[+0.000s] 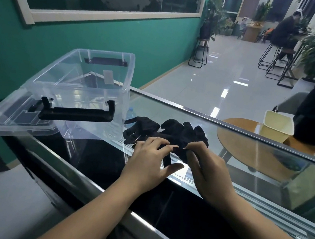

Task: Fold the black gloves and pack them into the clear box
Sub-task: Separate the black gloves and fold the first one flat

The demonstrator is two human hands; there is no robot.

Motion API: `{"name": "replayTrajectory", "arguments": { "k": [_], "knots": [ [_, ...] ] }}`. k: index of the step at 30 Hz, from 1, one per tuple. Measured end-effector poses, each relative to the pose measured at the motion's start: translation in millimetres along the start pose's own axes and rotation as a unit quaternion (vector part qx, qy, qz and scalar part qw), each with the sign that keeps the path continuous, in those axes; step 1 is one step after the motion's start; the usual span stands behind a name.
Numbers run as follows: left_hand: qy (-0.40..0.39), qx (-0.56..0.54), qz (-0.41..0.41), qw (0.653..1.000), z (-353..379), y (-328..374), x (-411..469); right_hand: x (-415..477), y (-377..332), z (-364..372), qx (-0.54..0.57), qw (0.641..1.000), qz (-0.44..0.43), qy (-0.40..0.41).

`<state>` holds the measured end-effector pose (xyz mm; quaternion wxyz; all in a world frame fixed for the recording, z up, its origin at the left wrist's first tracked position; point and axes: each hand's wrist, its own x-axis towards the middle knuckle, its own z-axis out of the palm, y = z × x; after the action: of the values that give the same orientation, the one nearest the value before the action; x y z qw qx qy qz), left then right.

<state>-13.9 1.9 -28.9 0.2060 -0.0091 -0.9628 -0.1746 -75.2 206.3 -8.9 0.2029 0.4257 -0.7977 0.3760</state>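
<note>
The black gloves [168,134] lie in a loose heap on the glass counter top [248,151], fingers splayed to the left and right. My left hand [152,162] pinches the near edge of a glove with curled fingers. Beside it, my right hand [205,172] pinches the same near edge, fingertips almost touching the left hand's. The clear box [66,91] with black latch handles stands open on the counter's left end, just left of the gloves; nothing lies inside it.
A metal rail [232,125] edges the counter's far side. Beyond it are a round wooden table [237,130] with a cream bin [278,123], and a person in black at far right. A green wall stands to the left.
</note>
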Motion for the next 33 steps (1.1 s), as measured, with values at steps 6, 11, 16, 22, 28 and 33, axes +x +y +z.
{"name": "replayTrajectory", "arguments": {
  "k": [6, 11, 16, 22, 28, 33],
  "knots": [
    [-0.010, -0.014, -0.011, 1.000, 4, -3, 3, 0, -2, -7, 0.055, 0.997, 0.038, 0.026],
    [-0.013, -0.011, 0.011, 1.000, 3, -1, 1, -2, -6, -5, 0.046, 0.996, -0.013, -0.073],
    [0.030, 0.005, 0.086, 0.996, -3, 4, -8, -1, -7, -10, 0.088, 0.991, 0.018, -0.103],
    [0.049, -0.006, 0.145, 0.988, -8, 14, -15, 1, 10, -4, 0.032, 0.992, 0.094, -0.074],
    [0.032, -0.006, 0.143, 0.989, -12, 20, -35, 4, 19, 4, 0.019, 0.984, 0.178, -0.010],
    [-0.021, -0.030, 0.108, 0.994, -18, 25, -38, 4, 30, -11, 0.031, 0.982, 0.182, -0.043]
  ]
}}
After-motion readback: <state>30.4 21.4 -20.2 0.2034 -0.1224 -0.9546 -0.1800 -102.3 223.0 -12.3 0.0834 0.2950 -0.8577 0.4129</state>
